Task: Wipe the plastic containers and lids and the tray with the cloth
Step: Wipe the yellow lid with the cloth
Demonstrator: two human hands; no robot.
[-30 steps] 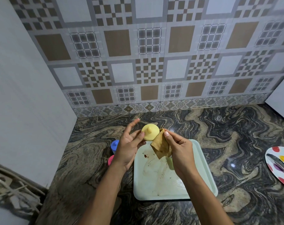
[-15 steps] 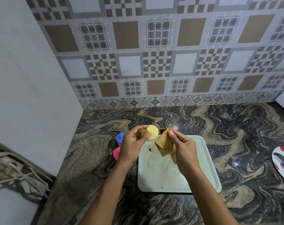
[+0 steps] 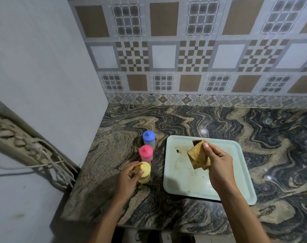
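My left hand (image 3: pixel 126 179) grips yellow container (image 3: pixel 143 172), moved off tray (image 3: pixel 228 190) to bench (image 3: pixel 184 120), just beside pink container (image 3: pixel 145 153) and blue container (image 3: pixel 149 138). My right hand (image 3: pixel 217 165) pinches folded cloth (image 3: pixel 198 155) over stained tray. Likely next: tray wipe.

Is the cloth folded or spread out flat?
Folded: the cloth hangs in creased layers, pinched by the right hand over the stained tray, not laid flat.
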